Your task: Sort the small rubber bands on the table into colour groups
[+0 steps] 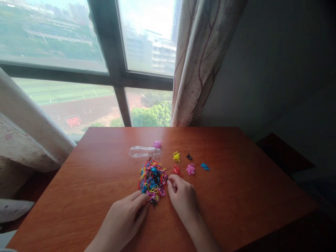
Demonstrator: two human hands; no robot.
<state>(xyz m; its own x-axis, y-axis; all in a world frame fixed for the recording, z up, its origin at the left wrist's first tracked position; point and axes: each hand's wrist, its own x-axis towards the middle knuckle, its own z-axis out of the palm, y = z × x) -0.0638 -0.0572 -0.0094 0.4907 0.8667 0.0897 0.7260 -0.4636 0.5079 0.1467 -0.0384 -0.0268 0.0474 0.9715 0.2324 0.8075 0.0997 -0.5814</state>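
Note:
A heap of small rubber bands in mixed colours (153,178) lies on the wooden table (236,175). My left hand (126,217) rests at the heap's near edge, fingers curled and touching bands. My right hand (182,196) pinches at the heap's right edge; what it pinches is too small to name. Beyond the heap lie small sorted piles: yellow bands (176,156), black bands (189,156), red bands (176,170), pink bands (190,169) and blue bands (205,166).
A clear plastic bottle (144,151) lies on its side behind the heap, with a pink cap (157,144) beside its mouth. A window and a patterned curtain (199,63) stand behind the table. A dark wall runs along the right.

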